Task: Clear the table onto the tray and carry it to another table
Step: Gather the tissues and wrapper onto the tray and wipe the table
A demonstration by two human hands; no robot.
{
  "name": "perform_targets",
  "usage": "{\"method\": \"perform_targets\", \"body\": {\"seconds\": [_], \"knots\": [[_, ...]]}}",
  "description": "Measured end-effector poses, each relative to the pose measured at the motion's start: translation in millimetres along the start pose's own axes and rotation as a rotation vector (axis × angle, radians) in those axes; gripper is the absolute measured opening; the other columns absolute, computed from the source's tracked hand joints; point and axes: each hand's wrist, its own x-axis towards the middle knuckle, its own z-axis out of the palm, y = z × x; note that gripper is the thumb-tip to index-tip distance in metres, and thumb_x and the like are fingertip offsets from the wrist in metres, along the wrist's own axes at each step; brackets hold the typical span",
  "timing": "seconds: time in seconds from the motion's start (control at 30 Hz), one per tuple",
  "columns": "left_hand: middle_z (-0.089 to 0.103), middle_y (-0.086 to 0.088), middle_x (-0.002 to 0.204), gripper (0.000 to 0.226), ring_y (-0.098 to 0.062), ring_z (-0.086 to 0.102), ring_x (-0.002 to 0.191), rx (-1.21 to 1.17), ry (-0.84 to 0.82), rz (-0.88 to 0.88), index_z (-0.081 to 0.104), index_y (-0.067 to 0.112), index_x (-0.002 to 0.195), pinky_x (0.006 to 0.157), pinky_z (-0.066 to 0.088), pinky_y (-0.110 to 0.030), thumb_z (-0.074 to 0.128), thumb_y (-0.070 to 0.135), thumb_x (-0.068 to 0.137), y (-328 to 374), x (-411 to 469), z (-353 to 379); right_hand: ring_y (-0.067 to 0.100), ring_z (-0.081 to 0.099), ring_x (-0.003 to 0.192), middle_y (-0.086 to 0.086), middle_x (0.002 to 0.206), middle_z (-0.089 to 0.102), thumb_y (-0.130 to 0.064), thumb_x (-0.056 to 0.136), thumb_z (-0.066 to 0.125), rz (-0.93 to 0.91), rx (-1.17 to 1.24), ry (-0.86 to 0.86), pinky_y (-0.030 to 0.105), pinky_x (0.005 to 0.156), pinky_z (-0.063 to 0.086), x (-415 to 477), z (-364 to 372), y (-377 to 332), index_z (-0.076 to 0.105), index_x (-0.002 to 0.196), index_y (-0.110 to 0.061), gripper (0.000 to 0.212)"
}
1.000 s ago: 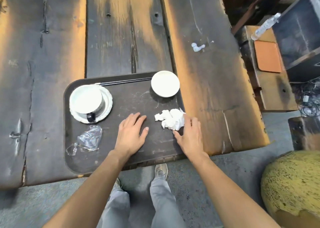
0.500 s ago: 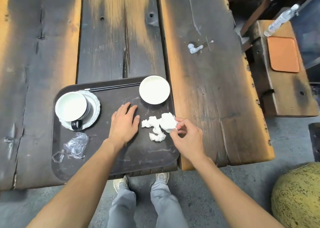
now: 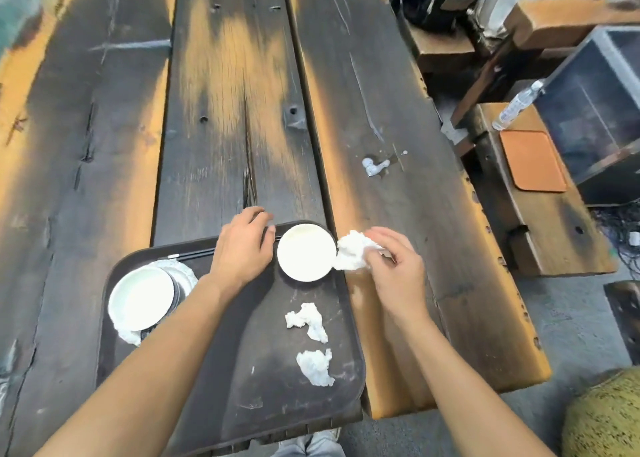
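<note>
A dark tray (image 3: 242,401) lies at the near edge of the wooden table (image 3: 221,117). On it stand a white cup on a saucer (image 3: 142,299) at the left and a small white bowl (image 3: 306,252) at the far right corner. Black chopsticks (image 3: 194,255) lie along the tray's far rim. Two crumpled tissue pieces (image 3: 308,319) (image 3: 315,366) rest on the tray. My left hand (image 3: 242,248) lies flat on the tray's far rim beside the bowl. My right hand (image 3: 391,269) holds a wad of white tissue (image 3: 351,254) just right of the bowl, over the table.
A white smear (image 3: 374,166) marks the table further out on the right plank. To the right stands a wooden bench (image 3: 554,234) with an orange pad (image 3: 531,160) and a plastic bottle (image 3: 517,104). A yellow-green round object (image 3: 606,418) sits at the lower right.
My right hand lifted a tissue wad off the tray and moved it up right, beside the bowl; two pieces stayed behind. My left hand slid forward to the tray's far rim.
</note>
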Motion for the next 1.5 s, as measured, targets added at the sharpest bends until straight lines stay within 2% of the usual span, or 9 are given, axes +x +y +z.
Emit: {"method": "perform_targets", "body": {"seconds": [0.1,0.23,0.3,0.43,0.53,0.77,1.0,1.27,1.5], "knots": [[0.059,-0.008,0.135,0.035,-0.033,0.058,0.119,0.017,-0.038,0.046,0.063,0.011,0.129,0.097,0.045,-0.045,0.052,0.028,0.101,12.2,29.9,-4.8,0.002,0.066,0.1,-0.013,0.112,0.068,-0.024,0.07,0.089,0.005,-0.02,0.048,0.022,0.087,0.053,12.8,3.7,-13.4,0.075,0.104,-0.025,0.037],[0.052,-0.008,0.143,0.043,-0.032,0.052,0.127,0.036,-0.142,0.058,0.054,0.016,0.14,0.102,0.042,-0.047,0.047,0.036,0.102,33.9,70.8,-2.5,0.007,0.07,0.073,-0.016,0.083,0.074,-0.021,0.082,0.078,-0.021,-0.067,0.125,0.03,0.071,0.055,45.5,5.4,-20.5,0.076,0.092,-0.032,0.015],[0.047,-0.009,0.148,0.048,-0.032,0.047,0.133,0.052,-0.234,0.038,0.048,0.02,0.145,0.105,0.041,-0.048,0.045,0.042,0.102,46.3,91.8,5.6,0.01,0.073,0.066,-0.012,0.086,0.075,-0.009,0.09,0.067,-0.012,0.039,0.14,0.028,0.065,0.059,67.4,4.4,-20.2,0.076,0.099,-0.031,0.026],[0.035,-0.011,0.156,0.056,-0.033,0.036,0.142,0.105,-0.356,0.003,0.038,0.026,0.151,0.109,0.036,-0.052,0.045,0.05,0.101,67.5,130.7,33.2,0.005,0.073,0.079,-0.018,0.095,0.072,0.0,0.093,0.056,0.007,-0.008,0.189,0.014,0.073,0.056,120.5,-3.1,-7.2,0.076,0.111,-0.025,0.037],[0.026,-0.009,0.162,0.062,-0.034,0.028,0.147,0.126,-0.392,-0.023,0.029,0.029,0.154,0.114,0.032,-0.055,0.042,0.055,0.1,75.9,164.4,67.1,0.016,0.064,0.086,-0.018,0.091,0.071,-0.01,0.093,0.057,0.036,-0.215,0.21,0.03,0.093,0.05,168.3,-13.1,12.0,0.074,0.112,-0.031,0.032],[-0.026,0.008,0.166,0.075,-0.034,-0.024,0.152,0.202,-0.297,-0.062,-0.013,0.044,0.157,0.115,-0.013,-0.069,0.007,0.075,0.093,72.7,219.4,149.0,0.026,0.067,0.1,0.0,0.104,0.077,-0.019,0.089,0.065,-0.073,-0.478,0.237,0.031,0.091,0.044,269.8,-38.2,78.1,0.076,0.109,-0.023,0.023],[-0.009,0.007,0.17,0.071,-0.031,-0.012,0.156,0.226,-0.096,-0.028,-0.001,0.047,0.159,0.118,-0.008,-0.066,0.008,0.075,0.094,66.4,215.9,163.0,0.029,0.068,0.103,0.011,0.113,0.074,0.004,0.083,0.062,-0.178,-0.533,0.32,0.024,0.092,0.043,325.1,-37.4,104.3,0.075,0.111,-0.008,0.033],[-0.002,0.002,0.17,0.07,-0.033,-0.005,0.156,0.252,-0.069,-0.014,0.009,0.043,0.16,0.118,-0.002,-0.068,0.014,0.073,0.096,65.5,216.1,165.6,0.03,0.036,0.144,0.017,0.153,0.042,0.007,0.089,0.05,-0.252,-0.834,-0.104,0.033,0.12,0.024,314.3,-18.9,114.1,0.046,0.144,0.001,0.055],[-0.003,0.001,0.171,0.07,-0.033,-0.007,0.156,0.257,-0.072,-0.01,0.006,0.043,0.16,0.118,-0.003,-0.068,0.01,0.072,0.096,66.8,216.2,165.1,0.041,0.05,0.132,0.024,0.139,0.054,0.015,0.084,0.063,-0.464,-0.755,-0.211,0.052,0.114,0.035,275.5,1.6,115.4,0.057,0.132,0.008,0.049]]}}
